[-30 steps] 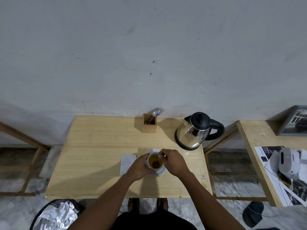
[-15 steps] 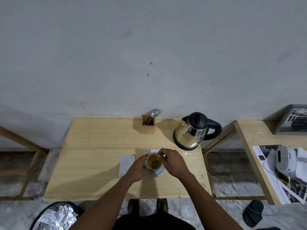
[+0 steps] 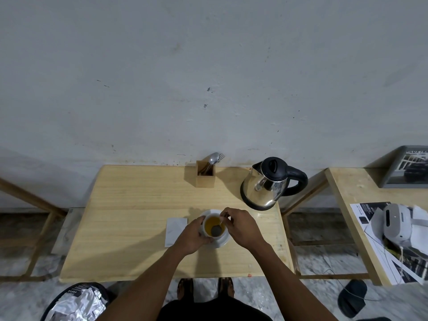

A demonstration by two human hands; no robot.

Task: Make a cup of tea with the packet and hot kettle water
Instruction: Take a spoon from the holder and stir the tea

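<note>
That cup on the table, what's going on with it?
A person is making tea. Their left hand steadies the white cup, which sits on a saucer on the wooden table. Their right hand holds a spoon dipped into the amber liquid, apparently stirring. The kettle stands upright at the back right, set down. A white paper lies left of the cup, and a wooden holder with cutlery stands by the wall.

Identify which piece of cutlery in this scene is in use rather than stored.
The spoon in the cup, held by the right hand; the others stand in the wooden holder.
</note>
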